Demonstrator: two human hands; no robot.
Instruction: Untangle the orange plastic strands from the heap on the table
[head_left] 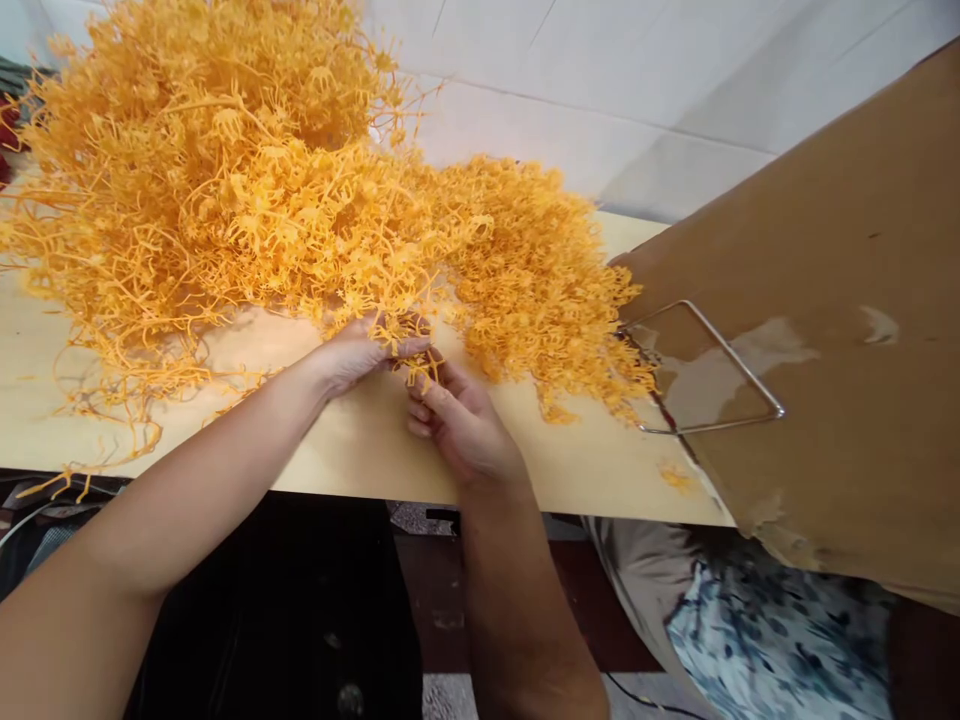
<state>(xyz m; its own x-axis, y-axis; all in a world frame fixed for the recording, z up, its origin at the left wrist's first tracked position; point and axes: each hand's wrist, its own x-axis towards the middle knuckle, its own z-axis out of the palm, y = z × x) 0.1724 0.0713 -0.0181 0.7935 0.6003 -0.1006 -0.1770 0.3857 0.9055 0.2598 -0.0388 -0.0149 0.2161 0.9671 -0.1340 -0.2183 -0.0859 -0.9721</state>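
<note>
Between my two hands is a small orange plastic flower sprig [415,368], pinched by the fingertips of both. My left hand [367,350] reaches in from the left, its fingers partly hidden by orange strands. Close against it, my right hand [461,415] has thumb and fingers closed on the sprig's near side. Just beyond lies a big tangled heap of orange plastic sprigs [225,190] with thin stems and star-like blossoms. To its right is a denser, tidier pile of orange pieces [532,280].
A cardboard sheet or box side [840,300] stands at the right, with a bent metal wire frame [727,345] against it. The pale tabletop [352,450] runs along a white wall [525,120]. Patterned fabric [772,640] shows below the table at right.
</note>
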